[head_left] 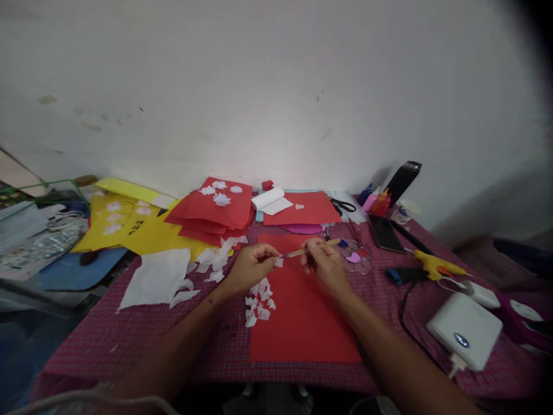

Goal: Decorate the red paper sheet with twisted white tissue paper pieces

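Observation:
My right hand pinches a slim paintbrush with a pale wooden handle, its tip pointing left. The tip meets the fingertips of my left hand, which are pinched around a small scrap of white paper. Both hands are held above a red paper sheet laid on the table. Torn white paper bits lie in a loose pile along its left edge. Right of my right hand is a clear round palette with blue, pink and red paint.
Red sheets with white paper flowers and yellow paper lie back left. White tissue is on the left. A white roll, black scissors, a phone, a glue gun and a white box stand behind and right.

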`<state>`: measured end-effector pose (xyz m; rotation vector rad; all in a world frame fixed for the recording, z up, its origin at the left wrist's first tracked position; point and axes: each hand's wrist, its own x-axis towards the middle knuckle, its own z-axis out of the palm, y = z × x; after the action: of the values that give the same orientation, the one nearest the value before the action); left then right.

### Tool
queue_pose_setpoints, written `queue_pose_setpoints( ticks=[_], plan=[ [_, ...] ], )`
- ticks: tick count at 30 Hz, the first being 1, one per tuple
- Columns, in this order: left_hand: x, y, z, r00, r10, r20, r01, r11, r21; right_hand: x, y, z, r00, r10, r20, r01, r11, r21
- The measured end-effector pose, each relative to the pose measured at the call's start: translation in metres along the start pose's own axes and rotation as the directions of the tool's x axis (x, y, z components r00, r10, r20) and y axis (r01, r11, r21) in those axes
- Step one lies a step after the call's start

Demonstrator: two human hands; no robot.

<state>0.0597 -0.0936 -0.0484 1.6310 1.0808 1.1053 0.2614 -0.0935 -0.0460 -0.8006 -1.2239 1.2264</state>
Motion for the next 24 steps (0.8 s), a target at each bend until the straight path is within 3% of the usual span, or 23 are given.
queue_pose_setpoints(
  ticks=[16, 24],
  plan=[
    [0.0008, -0.0043, 0.0051, 0.997, -0.055, 0.055, 0.066, 0.977, -0.204, -0.0005, 0.0014, 0.0007, 1.0, -0.006, 0.006, 0.007, 0.995, -0.099],
    [-0.0013, 0.0037, 0.0042, 0.995, -0.096, 0.039, 0.102, 0.976, -0.19, 0.0007, 0.0029, 0.0, 1.0, 0.009, -0.022, -0.009, 0.999, -0.033]
  ],
)
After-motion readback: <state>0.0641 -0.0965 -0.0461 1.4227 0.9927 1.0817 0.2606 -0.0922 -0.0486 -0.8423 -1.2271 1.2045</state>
